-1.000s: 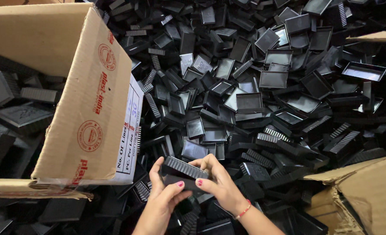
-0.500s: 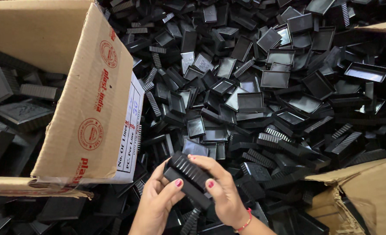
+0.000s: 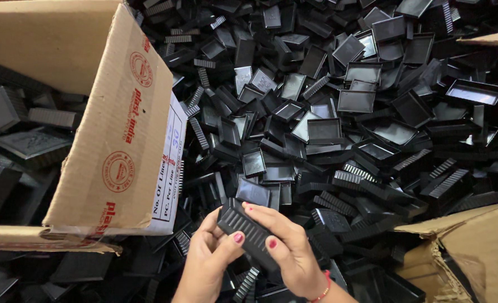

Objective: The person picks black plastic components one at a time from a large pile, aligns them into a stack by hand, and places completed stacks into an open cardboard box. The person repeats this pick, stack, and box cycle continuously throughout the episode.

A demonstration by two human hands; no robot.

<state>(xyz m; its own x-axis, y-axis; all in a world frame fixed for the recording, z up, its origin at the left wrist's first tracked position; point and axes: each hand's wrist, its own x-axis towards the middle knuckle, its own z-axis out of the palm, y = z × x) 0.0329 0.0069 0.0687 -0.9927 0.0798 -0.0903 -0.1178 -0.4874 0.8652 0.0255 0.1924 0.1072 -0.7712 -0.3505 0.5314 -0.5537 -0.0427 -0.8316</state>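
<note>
Both hands meet at the bottom centre over a heap of black plastic parts [image 3: 338, 123]. Between them is one black ribbed plastic piece [image 3: 248, 231], rectangular and tilted, with its ridged side up. My left hand [image 3: 207, 264] grips its lower left end, thumb pressed on the ridges. My right hand [image 3: 291, 252] covers its right side, fingers over the top edge and a red band at the wrist. Under the hands lie more ribbed pieces and shallow black tray-shaped shells.
A large open cardboard box [image 3: 114, 140] lies on its side at the left, with black ribbed parts [image 3: 19, 140] inside it. Another torn cardboard box [image 3: 473, 247] stands at the lower right. A cardboard flap [image 3: 493, 39] pokes in at the upper right.
The ribbed piece has turned in the hands from nearly level to a diagonal tilt. Both hands have shifted slightly right and the thumbs have moved onto its ridged face.
</note>
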